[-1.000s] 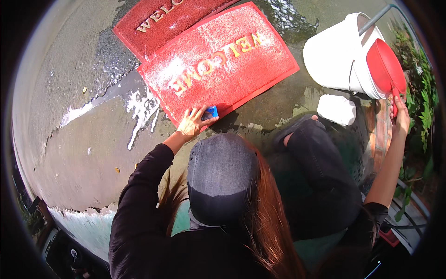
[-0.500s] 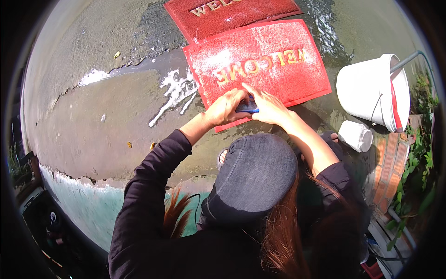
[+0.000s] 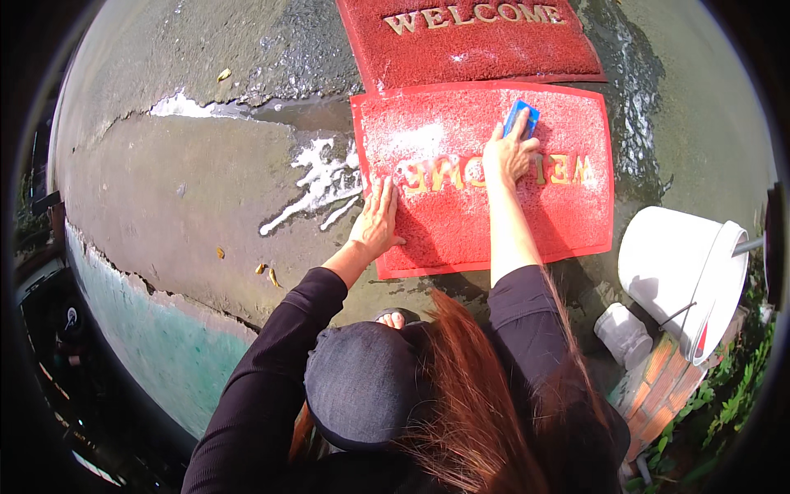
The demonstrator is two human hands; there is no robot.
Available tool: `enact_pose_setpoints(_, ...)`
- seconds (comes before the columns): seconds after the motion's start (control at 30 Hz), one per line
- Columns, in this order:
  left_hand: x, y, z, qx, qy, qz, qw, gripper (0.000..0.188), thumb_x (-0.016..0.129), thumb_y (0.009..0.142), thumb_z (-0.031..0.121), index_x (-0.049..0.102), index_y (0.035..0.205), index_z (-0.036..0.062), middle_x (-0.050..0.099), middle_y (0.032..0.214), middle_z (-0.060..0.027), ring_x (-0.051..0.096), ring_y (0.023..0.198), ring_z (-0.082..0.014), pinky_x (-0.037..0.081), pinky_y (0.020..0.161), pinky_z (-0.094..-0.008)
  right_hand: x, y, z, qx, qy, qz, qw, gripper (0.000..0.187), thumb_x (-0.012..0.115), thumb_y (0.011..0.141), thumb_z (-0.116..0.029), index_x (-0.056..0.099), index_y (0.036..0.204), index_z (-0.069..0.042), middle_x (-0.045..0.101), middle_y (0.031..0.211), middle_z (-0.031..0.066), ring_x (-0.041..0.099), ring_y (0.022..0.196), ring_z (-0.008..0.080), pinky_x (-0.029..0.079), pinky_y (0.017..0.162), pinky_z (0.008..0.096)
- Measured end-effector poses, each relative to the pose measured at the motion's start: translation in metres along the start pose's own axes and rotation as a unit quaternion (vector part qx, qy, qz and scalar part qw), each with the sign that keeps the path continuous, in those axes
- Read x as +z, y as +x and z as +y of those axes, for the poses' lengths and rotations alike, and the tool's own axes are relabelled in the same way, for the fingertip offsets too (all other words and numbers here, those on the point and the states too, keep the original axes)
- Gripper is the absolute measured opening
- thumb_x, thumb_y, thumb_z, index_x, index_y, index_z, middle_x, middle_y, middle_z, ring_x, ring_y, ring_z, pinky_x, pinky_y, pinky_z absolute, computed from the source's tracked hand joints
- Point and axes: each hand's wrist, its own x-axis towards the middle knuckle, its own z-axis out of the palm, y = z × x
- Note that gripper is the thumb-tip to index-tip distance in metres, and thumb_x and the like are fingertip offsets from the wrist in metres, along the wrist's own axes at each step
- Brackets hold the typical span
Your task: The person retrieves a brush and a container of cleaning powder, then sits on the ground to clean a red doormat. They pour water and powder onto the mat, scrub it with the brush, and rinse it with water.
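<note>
A wet red doormat [image 3: 461, 239] with gold lettering lies on the concrete in front of me, and white suds show on its pile. On its upper right part, my right hand [image 3: 512, 156] presses a blue block-shaped scrub brush [image 3: 522, 120], fingers over its top. The brush's underside is hidden against the mat. At the mat's left edge, my left hand [image 3: 379, 217] rests flat with its fingers stretched out, holding nothing.
A second red doormat [image 3: 485, 58] lies just beyond the first. To the right, a white bucket [image 3: 671, 272] is tipped on its side, near a small white tub [image 3: 623, 333] and bricks [image 3: 662, 387]. Foamy water [image 3: 317, 177] spreads on the concrete to the left.
My hands were together around the blue brush at the mat's near edge. They have parted: the right carried the brush forward onto the mat, and the left went to its left edge.
</note>
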Motion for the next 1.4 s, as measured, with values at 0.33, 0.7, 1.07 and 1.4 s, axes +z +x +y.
enact_pose_setpoints(0.33, 0.008, -0.002, -0.003, 0.009, 0.083, 0.026, 0.996, 0.099, 0.057, 0.071, 0.057, 0.017, 0.136, -0.0059, 0.012, 0.144, -0.021, 0.01, 0.135, -0.0336, 0.015, 0.109, -0.0419, 0.005, 0.065, 0.007, -0.397, -0.089, -0.052, 0.912, 0.061, 0.056, 0.082, -0.034, 0.025, 0.134, -0.045, 0.043, 0.097, 0.0163, 0.052, 0.088, 0.033, 0.048, 0.069, 0.0463)
enact_pose_setpoints(0.7, -0.015, 0.011, 0.009, -0.026, 0.012, -0.054, 0.998, 0.099, 0.067, 0.067, 0.047, 0.018, 0.136, -0.004, 0.015, 0.144, -0.0211, 0.013, 0.134, -0.0342, 0.014, 0.11, -0.0422, 0.06, -0.071, -0.092, -0.315, 0.025, -0.142, 0.938, 0.054, 0.049, 0.083, -0.027, 0.034, 0.134, -0.036, 0.042, 0.103, 0.0189, 0.05, 0.084, 0.0308, 0.043, 0.071, 0.0407)
enact_pose_setpoints(1.07, -0.017, 0.004, 0.006, -0.02, -0.003, -0.011, 1.0, 0.107, 0.072, 0.06, 0.049, 0.019, 0.137, -0.0036, 0.015, 0.144, -0.0204, 0.013, 0.134, -0.0336, 0.016, 0.109, -0.0422, -0.06, 0.188, 0.122, -0.176, -0.174, 0.035, 0.968, 0.062, 0.056, 0.083, -0.038, 0.023, 0.136, -0.043, 0.045, 0.091, 0.0148, 0.054, 0.077, 0.0297, 0.045, 0.064, 0.0442)
enact_pose_setpoints(1.4, -0.004, 0.02, 0.005, -0.004, 0.022, -0.018, 1.0, 0.1, 0.071, 0.063, 0.043, 0.021, 0.134, -0.007, 0.022, 0.14, -0.0239, 0.02, 0.131, -0.0389, 0.023, 0.106, -0.0422, 0.061, -0.08, -0.01, -0.413, 0.038, 0.01, 0.91, 0.062, 0.06, 0.077, -0.029, 0.035, 0.132, -0.041, 0.041, 0.087, 0.013, 0.049, 0.08, 0.0302, 0.04, 0.07, 0.0404)
